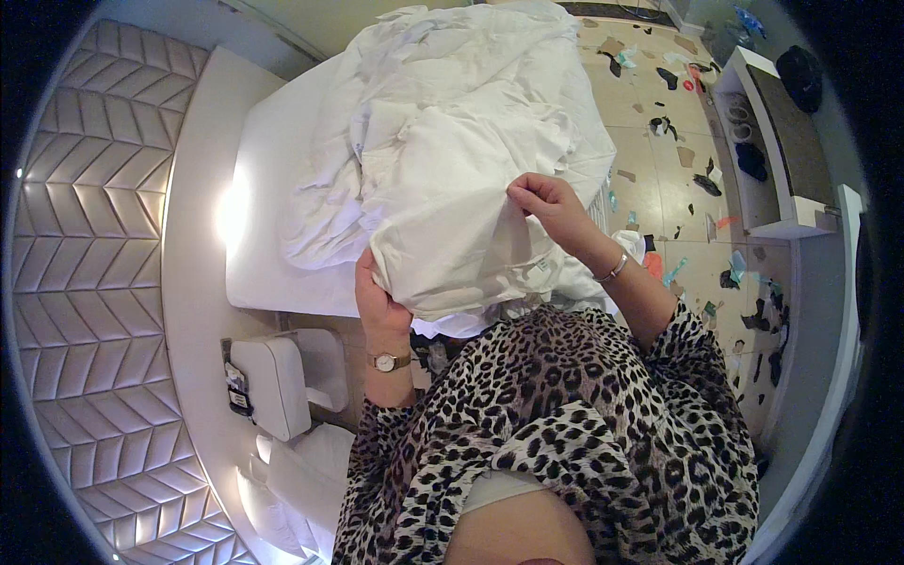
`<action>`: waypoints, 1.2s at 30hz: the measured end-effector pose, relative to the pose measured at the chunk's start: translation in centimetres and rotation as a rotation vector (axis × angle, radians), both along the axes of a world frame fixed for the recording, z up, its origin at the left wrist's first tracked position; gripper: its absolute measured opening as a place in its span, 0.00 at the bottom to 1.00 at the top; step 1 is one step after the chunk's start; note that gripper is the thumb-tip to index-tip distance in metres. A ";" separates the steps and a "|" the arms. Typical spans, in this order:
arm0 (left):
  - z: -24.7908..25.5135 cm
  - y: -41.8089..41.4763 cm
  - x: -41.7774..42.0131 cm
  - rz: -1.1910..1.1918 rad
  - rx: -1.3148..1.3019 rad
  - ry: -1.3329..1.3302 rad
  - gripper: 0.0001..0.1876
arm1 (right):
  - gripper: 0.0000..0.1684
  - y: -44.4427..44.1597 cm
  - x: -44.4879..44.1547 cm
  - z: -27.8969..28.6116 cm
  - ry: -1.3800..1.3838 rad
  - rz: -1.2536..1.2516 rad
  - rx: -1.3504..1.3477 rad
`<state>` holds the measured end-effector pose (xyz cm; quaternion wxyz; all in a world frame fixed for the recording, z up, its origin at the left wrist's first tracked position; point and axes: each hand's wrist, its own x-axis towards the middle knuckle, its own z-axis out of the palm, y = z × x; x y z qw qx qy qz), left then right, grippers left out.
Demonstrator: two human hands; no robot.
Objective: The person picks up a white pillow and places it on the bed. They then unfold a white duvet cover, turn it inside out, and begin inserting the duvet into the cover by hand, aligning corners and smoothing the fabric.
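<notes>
A white cloth (452, 247), perhaps a sheet or pillowcase, is stretched between my two hands in front of my body. My left hand (381, 296) grips its near left corner. With thumb and fingertips, my right hand (549, 205) pinches the cloth farther up on the right. A small label (542, 266) shows near the lower right part of the cloth. Just beyond lies a crumpled heap of white bedding (452, 56) on the bed (275, 176); where the held cloth ends and the heap begins is hard to make out.
Scattered scraps and litter (664, 127) cover the tiled floor (635, 191) to the right. A white shelf unit (812, 219) holds shoes and dark items. At left stand a padded headboard wall (92, 282) and a white bedside cabinet (272, 385); white pillows (311, 459) lie below it.
</notes>
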<state>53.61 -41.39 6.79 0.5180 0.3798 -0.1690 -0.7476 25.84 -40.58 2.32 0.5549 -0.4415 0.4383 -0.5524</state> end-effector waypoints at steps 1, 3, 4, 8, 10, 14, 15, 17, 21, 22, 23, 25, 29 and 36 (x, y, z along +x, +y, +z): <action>0.1 0.2 -0.2 -0.037 -0.001 0.020 0.24 | 0.12 0.0 0.3 0.3 -0.030 -0.001 0.007; 0.4 1.0 -0.6 -0.132 -0.025 0.024 0.25 | 0.12 0.0 0.5 1.0 -0.073 -0.001 0.049; 0.4 1.4 -0.7 -0.190 -0.049 0.007 0.27 | 0.12 0.0 0.6 1.2 -0.097 0.008 0.075; 0.3 2.3 -1.3 -0.497 -0.168 -0.225 0.35 | 0.11 -0.5 0.8 1.7 -0.014 0.036 0.063; 0.8 2.3 -1.8 -0.636 -0.179 -0.360 0.38 | 0.10 -0.9 0.8 1.8 0.020 0.093 -0.017; -0.1 2.7 -1.4 -0.399 -0.005 -0.222 0.32 | 0.08 -1.9 0.7 1.7 0.056 0.135 -0.021; -0.6 2.6 -1.1 -0.326 -0.010 -0.160 0.30 | 0.08 -2.0 0.7 1.4 0.061 0.085 -0.062; -0.9 2.3 -0.5 -0.220 0.009 -0.059 0.27 | 0.09 -2.0 0.7 0.9 0.069 -0.014 -0.144; -1.2 1.9 0.2 -0.056 0.009 -0.028 0.24 | 0.09 -0.1 0.1 1.3 -0.127 0.238 0.002; -1.0 1.8 0.1 -0.031 -0.005 0.001 0.23 | 0.09 0.4 0.5 0.8 -0.150 0.365 0.013; -1.0 1.8 0.1 -0.007 -0.019 0.029 0.23 | 0.13 0.8 1.1 0.0 -0.078 0.420 -0.078; -1.5 1.6 0.5 -0.018 -0.022 0.095 0.24 | 0.20 1.5 2.2 -0.1 0.097 0.414 -0.170; -1.3 2.5 0.1 -0.032 -0.070 0.088 0.28 | 0.29 2.4 3.0 -0.2 0.198 0.487 0.009; -2.8 2.8 0.7 -0.133 -0.055 0.072 0.39 | 0.21 2.5 3.8 2.3 -0.066 0.568 0.266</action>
